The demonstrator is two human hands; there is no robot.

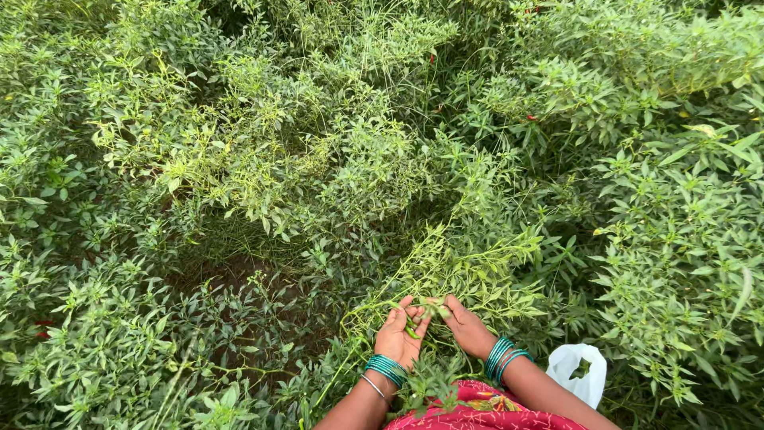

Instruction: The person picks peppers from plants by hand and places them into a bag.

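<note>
Both hands are being held low in the frame's centre, just above the lap, where a red patterned cloth (477,402) is showing at the bottom edge.

The left hand (398,334) is being held palm up, fingers curled loosely together around green chillies (412,326) lying in the palm. The right hand (465,326) is being pressed in from the right, its fingertips (442,306) being closed on a pale green branch (454,267) that is being bent down toward the hands. Whether a chilli is being pinched there cannot be told; leaves are covering the tips. The two hands are nearly touching at the fingertips.

Green bangles (387,369) are being worn on the left wrist, with one thin silver one below; a matching green stack is being worn on the right wrist.

Edges and room: dense chilli plants (263,151) are crowding in on all sides. A darker gap of bare soil (231,275) is showing to the left of the hands, the only open ground. To the right, foliage is closing in right beside the forearm.

Packages: a white plastic bag (579,370) is hanging or lying just beside the right forearm, crumpled, mouth partly open, no marking readable.
</note>
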